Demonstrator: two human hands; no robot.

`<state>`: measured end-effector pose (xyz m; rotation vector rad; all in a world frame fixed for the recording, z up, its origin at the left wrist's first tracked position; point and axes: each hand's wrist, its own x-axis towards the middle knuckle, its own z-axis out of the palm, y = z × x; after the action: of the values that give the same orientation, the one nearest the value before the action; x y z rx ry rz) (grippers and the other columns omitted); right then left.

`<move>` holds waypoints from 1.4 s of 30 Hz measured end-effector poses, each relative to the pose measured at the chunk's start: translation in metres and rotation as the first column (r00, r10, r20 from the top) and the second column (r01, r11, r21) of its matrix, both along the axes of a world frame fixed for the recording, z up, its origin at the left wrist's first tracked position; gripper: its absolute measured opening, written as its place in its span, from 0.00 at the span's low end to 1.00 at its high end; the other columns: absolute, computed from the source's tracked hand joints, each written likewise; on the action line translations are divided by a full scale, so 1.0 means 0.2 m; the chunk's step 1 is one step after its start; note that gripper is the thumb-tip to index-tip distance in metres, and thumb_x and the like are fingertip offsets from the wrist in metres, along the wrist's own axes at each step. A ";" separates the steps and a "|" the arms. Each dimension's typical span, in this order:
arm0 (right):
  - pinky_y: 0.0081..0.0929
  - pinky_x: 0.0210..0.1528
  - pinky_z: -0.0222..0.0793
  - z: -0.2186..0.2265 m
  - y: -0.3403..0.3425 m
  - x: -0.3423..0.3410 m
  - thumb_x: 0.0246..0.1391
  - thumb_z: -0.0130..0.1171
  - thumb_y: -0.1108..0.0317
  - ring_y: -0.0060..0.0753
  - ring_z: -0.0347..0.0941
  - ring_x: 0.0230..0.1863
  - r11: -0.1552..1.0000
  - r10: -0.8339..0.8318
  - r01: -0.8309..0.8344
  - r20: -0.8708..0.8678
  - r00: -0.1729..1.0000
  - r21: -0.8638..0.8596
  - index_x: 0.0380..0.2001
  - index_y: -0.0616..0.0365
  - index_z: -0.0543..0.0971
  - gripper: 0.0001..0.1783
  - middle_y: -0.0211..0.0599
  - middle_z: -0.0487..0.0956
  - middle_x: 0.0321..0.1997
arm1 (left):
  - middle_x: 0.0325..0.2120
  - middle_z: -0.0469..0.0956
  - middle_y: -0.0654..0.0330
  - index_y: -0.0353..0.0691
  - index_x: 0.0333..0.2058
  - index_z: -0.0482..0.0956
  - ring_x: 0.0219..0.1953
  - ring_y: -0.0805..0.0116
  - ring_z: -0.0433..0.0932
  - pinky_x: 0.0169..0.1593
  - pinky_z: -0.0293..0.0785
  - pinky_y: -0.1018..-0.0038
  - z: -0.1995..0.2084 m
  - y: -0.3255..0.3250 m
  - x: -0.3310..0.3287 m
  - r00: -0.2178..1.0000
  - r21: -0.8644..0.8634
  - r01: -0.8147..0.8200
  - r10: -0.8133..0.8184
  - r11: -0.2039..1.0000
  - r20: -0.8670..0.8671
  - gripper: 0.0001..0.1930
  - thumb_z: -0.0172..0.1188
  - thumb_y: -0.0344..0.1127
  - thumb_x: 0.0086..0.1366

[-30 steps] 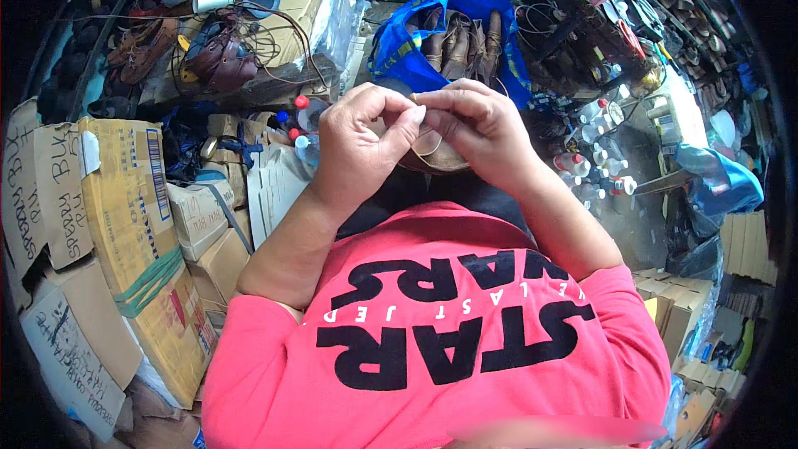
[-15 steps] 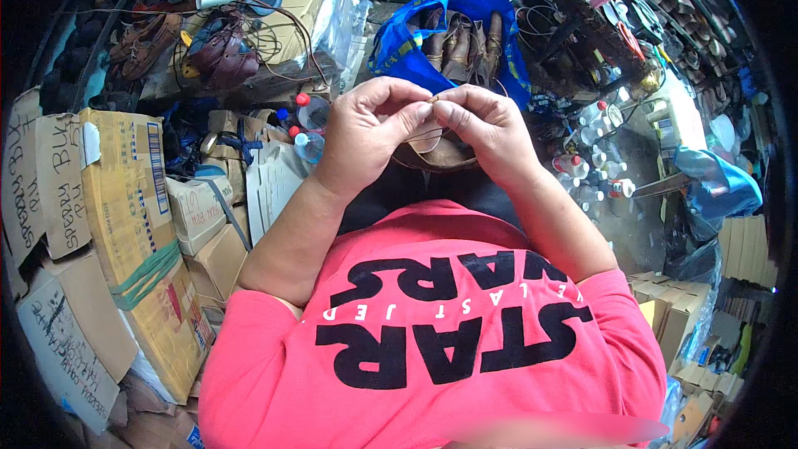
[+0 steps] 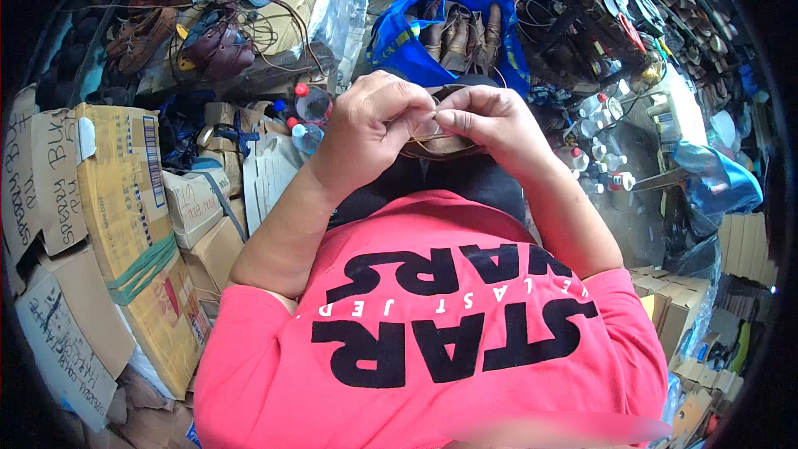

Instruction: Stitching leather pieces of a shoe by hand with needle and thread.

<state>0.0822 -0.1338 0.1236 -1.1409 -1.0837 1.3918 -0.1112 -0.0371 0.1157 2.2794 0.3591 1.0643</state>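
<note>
A brown leather shoe (image 3: 440,146) rests on my lap, mostly hidden under my hands. My left hand (image 3: 374,129) has its fingers curled over the shoe's left side, fingertips pinching at its top edge. My right hand (image 3: 490,120) meets it from the right, thumb and forefinger pressed together on the same spot. What lies between the fingertips is too small to make out. Below the hands are my dark trousers and pink printed shirt (image 3: 449,324).
A blue bag (image 3: 399,25) holding several brown shoes lies just beyond my hands. Cardboard boxes (image 3: 125,199) stack up on the left, with plastic bottles (image 3: 309,104) beside them. Small white bottles (image 3: 594,154) and a cluttered workbench stand to the right.
The fingertips of both hands have drawn closer together over the shoe, and the hands have shifted slightly; both keep their grip.
</note>
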 end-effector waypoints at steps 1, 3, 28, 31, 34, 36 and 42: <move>0.17 0.40 0.73 0.00 0.00 -0.01 0.60 0.64 0.66 0.16 0.76 0.35 0.999 -0.032 0.023 0.182 0.983 0.047 0.35 0.64 0.83 0.10 0.30 0.83 0.34 | 0.31 0.82 0.59 0.40 0.34 0.80 0.35 0.62 0.81 0.41 0.76 0.67 -0.01 -0.01 0.00 1.000 -0.058 -0.002 0.000 0.998 -0.025 0.06 0.64 0.25 0.58; 0.18 0.40 0.73 -0.01 0.00 -0.02 0.61 0.62 0.67 0.16 0.76 0.35 0.976 -0.103 -0.001 0.461 0.882 0.220 0.36 0.64 0.82 0.10 0.30 0.83 0.35 | 0.30 0.81 0.61 0.38 0.35 0.79 0.34 0.67 0.81 0.40 0.77 0.71 -0.02 -0.02 0.00 0.999 -0.345 0.039 -0.038 0.938 0.010 0.04 0.63 0.25 0.60; 0.17 0.37 0.70 -0.03 0.00 -0.05 0.62 0.61 0.64 0.15 0.71 0.31 1.000 0.010 -0.013 0.234 0.972 0.013 0.33 0.62 0.81 0.11 0.24 0.79 0.28 | 0.24 0.77 0.57 0.39 0.26 0.78 0.29 0.55 0.77 0.38 0.73 0.63 0.00 -0.01 0.01 0.962 0.279 -0.272 0.255 0.921 0.095 0.05 0.65 0.26 0.50; 0.17 0.40 0.68 -0.01 -0.02 -0.05 0.63 0.60 0.63 0.14 0.70 0.33 0.995 0.101 -0.101 0.073 0.992 -0.009 0.34 0.61 0.78 0.11 0.23 0.77 0.30 | 0.24 0.76 0.57 0.39 0.25 0.77 0.29 0.55 0.76 0.36 0.73 0.63 0.04 0.04 -0.01 0.946 0.233 -0.318 0.293 0.919 0.136 0.05 0.65 0.25 0.50; 0.19 0.43 0.67 0.08 -0.08 0.01 0.65 0.57 0.63 0.15 0.70 0.37 0.988 0.154 -0.152 -0.055 0.987 0.041 0.39 0.60 0.76 0.11 0.25 0.77 0.35 | 0.24 0.78 0.57 0.39 0.26 0.77 0.28 0.62 0.78 0.35 0.73 0.68 0.11 0.11 -0.09 0.923 0.191 -0.361 0.322 0.913 0.209 0.04 0.65 0.24 0.53; 0.19 0.41 0.67 0.15 -0.15 0.12 0.64 0.58 0.61 0.16 0.70 0.36 0.991 0.124 -0.125 0.019 0.992 0.057 0.37 0.59 0.76 0.12 0.24 0.76 0.33 | 0.24 0.79 0.62 0.38 0.28 0.80 0.25 0.73 0.76 0.32 0.72 0.75 0.17 0.19 -0.17 0.874 0.143 -0.448 0.399 0.883 0.276 0.02 0.62 0.24 0.59; 0.12 0.31 0.57 0.20 -0.35 0.52 0.61 0.62 0.60 0.10 0.61 0.29 0.992 -0.107 0.123 0.303 0.947 -0.034 0.34 0.57 0.79 0.11 0.18 0.72 0.28 | 0.26 0.78 0.69 0.35 0.32 0.80 0.28 0.82 0.73 0.37 0.72 0.81 0.13 0.36 -0.32 0.821 -0.144 -0.510 0.530 0.848 0.212 0.02 0.63 0.25 0.60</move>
<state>0.1866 -0.2040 0.1628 -1.4663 -1.1770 1.1853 -0.1758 0.0342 0.1410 1.9844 0.9443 1.5501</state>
